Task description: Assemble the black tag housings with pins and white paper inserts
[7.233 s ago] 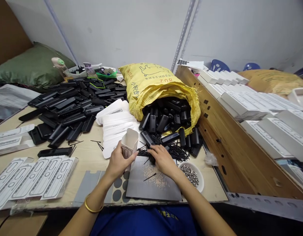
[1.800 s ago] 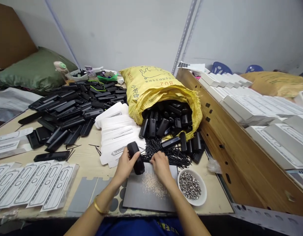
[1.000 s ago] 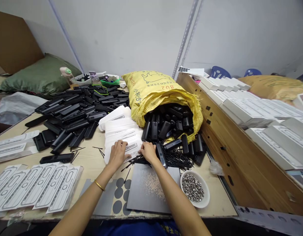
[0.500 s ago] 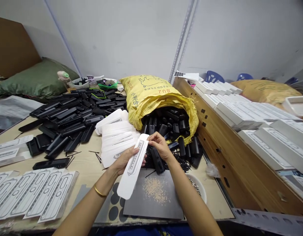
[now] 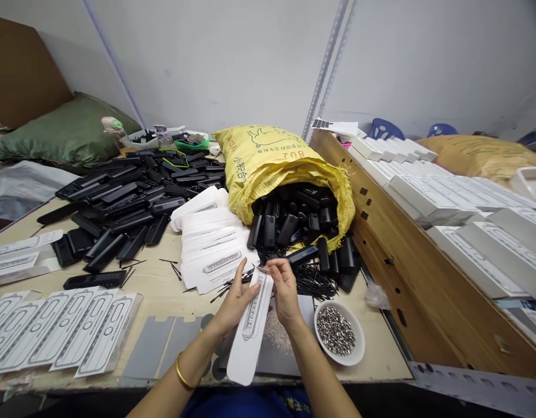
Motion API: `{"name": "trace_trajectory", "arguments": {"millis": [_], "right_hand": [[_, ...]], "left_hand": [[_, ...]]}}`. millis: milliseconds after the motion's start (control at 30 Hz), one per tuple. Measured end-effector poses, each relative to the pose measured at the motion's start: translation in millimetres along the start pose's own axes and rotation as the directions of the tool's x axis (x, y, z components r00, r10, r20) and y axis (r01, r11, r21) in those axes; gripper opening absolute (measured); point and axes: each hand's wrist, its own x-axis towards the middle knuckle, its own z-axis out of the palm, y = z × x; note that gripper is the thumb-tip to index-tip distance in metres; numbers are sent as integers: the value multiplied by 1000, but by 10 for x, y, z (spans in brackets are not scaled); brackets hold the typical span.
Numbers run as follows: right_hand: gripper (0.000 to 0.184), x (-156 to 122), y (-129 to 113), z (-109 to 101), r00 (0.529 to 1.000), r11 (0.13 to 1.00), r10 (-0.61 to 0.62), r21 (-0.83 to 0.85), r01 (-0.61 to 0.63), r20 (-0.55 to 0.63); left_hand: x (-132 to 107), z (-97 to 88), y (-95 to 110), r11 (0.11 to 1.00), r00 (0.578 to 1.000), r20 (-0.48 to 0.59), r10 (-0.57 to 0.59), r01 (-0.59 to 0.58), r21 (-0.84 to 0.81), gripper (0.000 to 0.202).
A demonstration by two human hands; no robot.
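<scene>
A slim white carton [image 5: 250, 331] with a printed outline drawing is held slanted above the front of the table. My left hand [image 5: 233, 305] grips its left side, thumb on the printed face and index finger raised. At its upper end my right hand [image 5: 284, 284] pinches the flap, fingers closed. Behind my hands lies a stack of flat white cartons [image 5: 216, 238] with similar prints. A grey sheet [image 5: 276, 366] bearing small beige bits [image 5: 279, 331] is partly hidden under the carton. Thin black sticks [image 5: 314, 281] are piled just beyond my right hand.
A yellow sack [image 5: 259, 151] spills black devices [image 5: 288, 226]; more black devices [image 5: 120, 203] heap at left. A white bowl [image 5: 359, 342] of small metal pieces [image 5: 335, 331] stands at right. White boxes [image 5: 105, 337] line the left front. A wooden board [image 5: 390, 267] borders the right, with boxes beyond.
The carton has come down and closer to me, and its upper end now shows a folded flap. My right hand has moved lower with it, uncovering the bowl. The view has shifted slightly.
</scene>
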Motion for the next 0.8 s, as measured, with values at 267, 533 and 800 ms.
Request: {"name": "trace_trajectory", "arguments": {"millis": [267, 533, 800], "right_hand": [[33, -126, -36, 41, 971, 967, 238, 97, -237, 7], [33, -405, 108, 87, 963, 962, 245, 151, -228, -113], [22, -378, 165, -30, 995, 784, -71, -621, 11, -72]], "left_hand": [[-136, 32, -75, 970, 994, -58, 87, -72, 231, 93], [-306, -172, -105, 915, 991, -71, 112, -75, 396, 71], [-512, -301, 33, 557, 865, -101, 491, -223, 800, 53]]}}
